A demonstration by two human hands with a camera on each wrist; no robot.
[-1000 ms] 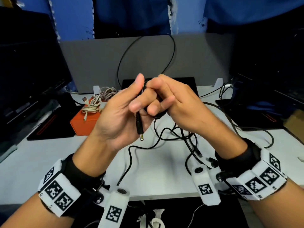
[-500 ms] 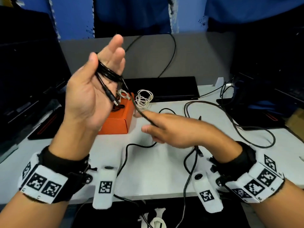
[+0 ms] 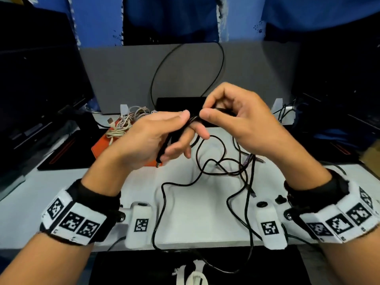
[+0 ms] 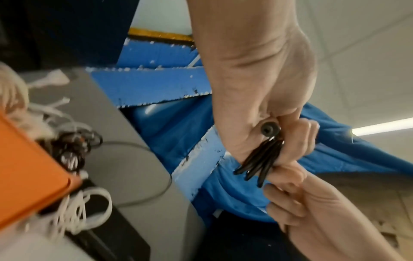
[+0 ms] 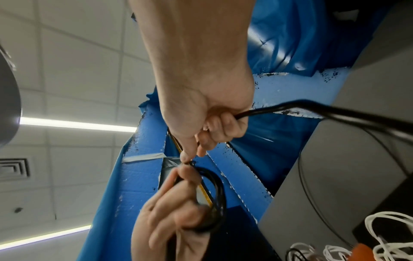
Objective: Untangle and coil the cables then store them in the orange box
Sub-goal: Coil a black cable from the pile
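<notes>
My left hand (image 3: 152, 138) grips the black cable (image 3: 164, 149) coil; my right hand (image 3: 242, 122) pinches the next loop, which should land snug and untwisted.

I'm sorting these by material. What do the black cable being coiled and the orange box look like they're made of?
Black cable: looks rubber or PVC sheathed, smooth with a slight sheen, bending in soft loops. Orange box: matte, flat-faced with rounded corners; plastic or coated card, cannot tell which.
</notes>
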